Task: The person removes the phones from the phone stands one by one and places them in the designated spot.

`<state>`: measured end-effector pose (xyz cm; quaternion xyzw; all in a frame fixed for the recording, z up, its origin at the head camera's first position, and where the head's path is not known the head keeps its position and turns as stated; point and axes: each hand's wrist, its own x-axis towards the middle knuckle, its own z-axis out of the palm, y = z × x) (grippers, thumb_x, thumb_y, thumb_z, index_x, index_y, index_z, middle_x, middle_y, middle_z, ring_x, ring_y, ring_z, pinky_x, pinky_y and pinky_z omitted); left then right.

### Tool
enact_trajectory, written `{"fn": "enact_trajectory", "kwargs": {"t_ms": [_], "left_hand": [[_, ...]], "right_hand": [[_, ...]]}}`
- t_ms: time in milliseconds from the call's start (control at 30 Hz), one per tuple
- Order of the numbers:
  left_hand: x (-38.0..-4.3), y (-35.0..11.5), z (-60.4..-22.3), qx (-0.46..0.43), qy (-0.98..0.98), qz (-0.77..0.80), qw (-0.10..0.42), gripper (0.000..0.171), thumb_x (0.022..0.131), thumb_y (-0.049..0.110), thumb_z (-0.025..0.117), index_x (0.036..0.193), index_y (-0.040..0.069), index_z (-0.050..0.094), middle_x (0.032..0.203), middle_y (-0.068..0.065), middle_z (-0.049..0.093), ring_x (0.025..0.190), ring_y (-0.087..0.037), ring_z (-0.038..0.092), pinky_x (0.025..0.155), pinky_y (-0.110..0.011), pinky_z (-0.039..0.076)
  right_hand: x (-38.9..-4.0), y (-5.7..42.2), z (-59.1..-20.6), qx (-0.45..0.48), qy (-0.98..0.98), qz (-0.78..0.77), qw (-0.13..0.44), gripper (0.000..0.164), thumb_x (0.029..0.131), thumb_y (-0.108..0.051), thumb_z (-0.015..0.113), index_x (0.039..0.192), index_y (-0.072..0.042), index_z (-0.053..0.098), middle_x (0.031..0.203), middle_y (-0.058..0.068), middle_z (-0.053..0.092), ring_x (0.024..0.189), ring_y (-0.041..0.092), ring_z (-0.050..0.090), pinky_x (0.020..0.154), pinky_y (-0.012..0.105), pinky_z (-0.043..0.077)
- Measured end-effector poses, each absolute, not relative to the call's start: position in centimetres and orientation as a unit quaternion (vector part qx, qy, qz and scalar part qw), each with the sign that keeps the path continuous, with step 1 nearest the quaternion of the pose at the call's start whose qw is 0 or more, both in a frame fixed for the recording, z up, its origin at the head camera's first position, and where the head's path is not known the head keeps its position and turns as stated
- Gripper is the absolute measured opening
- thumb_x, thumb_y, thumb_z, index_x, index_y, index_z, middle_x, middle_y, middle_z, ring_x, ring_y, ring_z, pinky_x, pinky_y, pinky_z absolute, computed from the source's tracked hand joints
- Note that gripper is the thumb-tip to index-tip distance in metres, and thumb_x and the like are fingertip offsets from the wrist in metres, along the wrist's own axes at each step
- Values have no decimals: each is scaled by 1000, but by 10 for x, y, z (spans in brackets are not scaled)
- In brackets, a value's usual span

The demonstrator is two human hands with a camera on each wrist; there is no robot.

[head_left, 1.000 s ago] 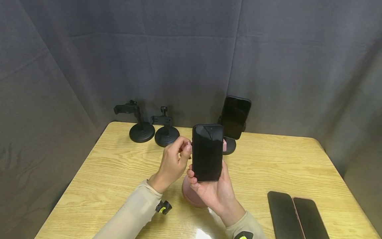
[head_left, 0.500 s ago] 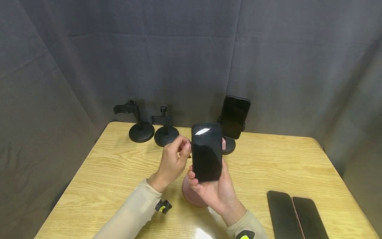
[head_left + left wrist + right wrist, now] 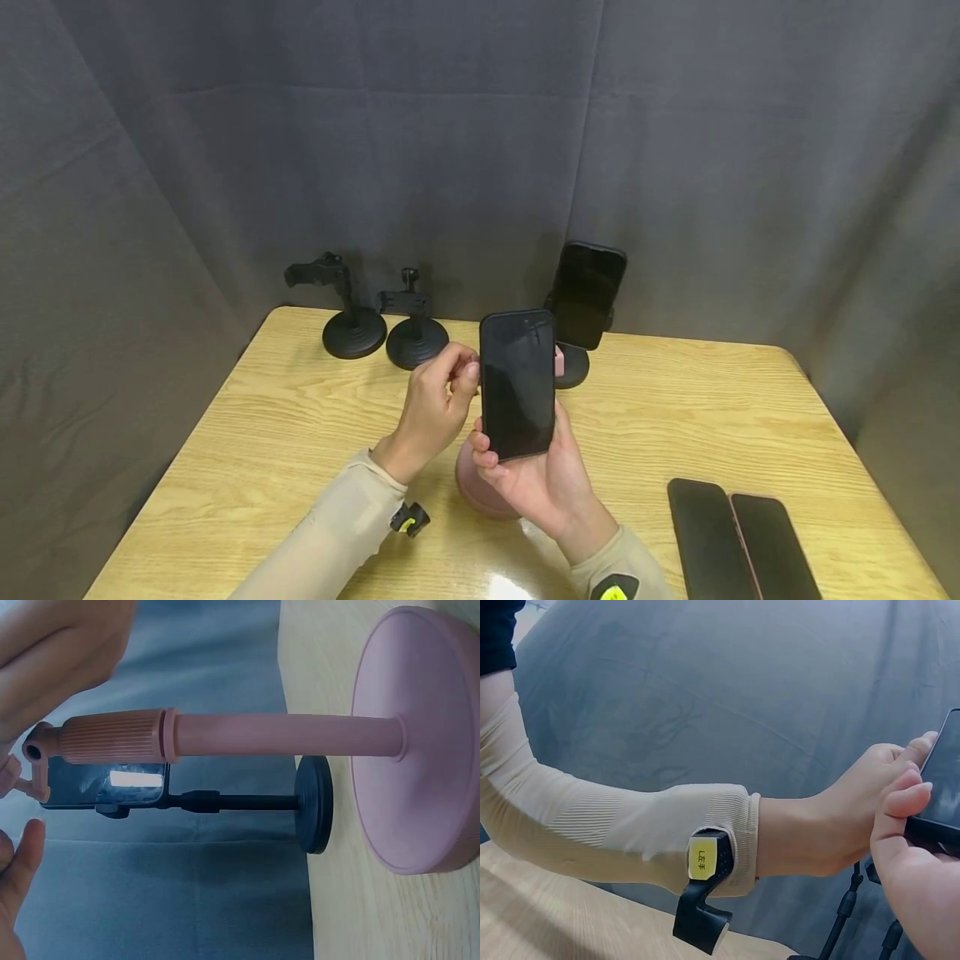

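In the head view my right hand (image 3: 551, 492) grips the lower end of a black smartphone (image 3: 517, 392), screen facing me, its fingers curled round the left edge. My left hand (image 3: 431, 404) is at the phone's upper left edge, thumb and finger pinching the pink clamp of a phone stand. The left wrist view gives the pink phone stand (image 3: 285, 735) from the side, turned on its side, with the clamp arm (image 3: 37, 787) at my fingertips. Much of the clamp hides behind the phone, and the round pink base (image 3: 480, 483) shows under my right hand.
Behind stands a black phone stand with another smartphone (image 3: 591, 296) in it. Two black stands, one far left (image 3: 354, 329) and one beside it (image 3: 416, 337), hold no phone. Two phones, a black one (image 3: 712, 533) and a pink-edged one (image 3: 776, 542), lie at the right.
The held smartphone has tilted slightly and shifted a little left, so the reflection on its screen differs. Both hands stay nearly in place.
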<state>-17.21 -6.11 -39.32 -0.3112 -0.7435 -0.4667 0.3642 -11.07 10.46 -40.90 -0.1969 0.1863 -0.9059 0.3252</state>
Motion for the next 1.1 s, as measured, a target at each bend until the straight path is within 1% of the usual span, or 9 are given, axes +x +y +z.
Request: {"fn": "enact_trajectory", "kwargs": {"t_ms": [133, 567, 900, 967, 1100], "left_hand": [[-173, -61, -394, -309, -743, -467, 366, 53, 110, 44, 37, 90, 0, 60, 64, -3, 51, 59, -8, 46, 54, -20, 40], [-171, -62, -390, -301, -764, -433, 371, 51, 110, 40, 36, 89, 1, 62, 67, -4, 51, 59, -13, 47, 53, -22, 38], [-171, -64, -390, -292, -782, -401, 378, 48, 111, 35, 35, 91, 0, 61, 67, -4, 49, 60, -10, 43, 53, -23, 37], [-171, -64, -389, -293, -784, -399, 374, 44, 111, 32, 37, 92, 0, 62, 67, -3, 49, 60, -10, 43, 53, -23, 37], [-170, -63, -385, -295, -789, -405, 356, 22, 105, 14, 50, 92, 1, 63, 67, -2, 49, 60, -9, 42, 54, -23, 37]], "right_hand": [[-111, 104, -409, -210, 192, -900, 330, 74, 105, -62, 6, 131, -12, 52, 116, 7, 59, 93, 16, 55, 76, 21, 45], [-111, 103, -410, -224, 187, -894, 339, 78, 104, -63, 4, 128, -8, 54, 114, 7, 60, 92, 15, 55, 74, 19, 45], [-111, 98, -409, -220, 190, -894, 341, 76, 104, -64, 5, 131, -13, 54, 112, 6, 60, 92, 16, 55, 75, 20, 45], [-111, 98, -409, -219, 190, -895, 340, 76, 104, -65, 5, 132, -14, 54, 112, 6, 60, 92, 16, 55, 75, 20, 45], [-111, 97, -409, -215, 189, -897, 336, 73, 104, -66, 7, 135, -20, 54, 109, 7, 59, 92, 15, 55, 73, 20, 45]]}}
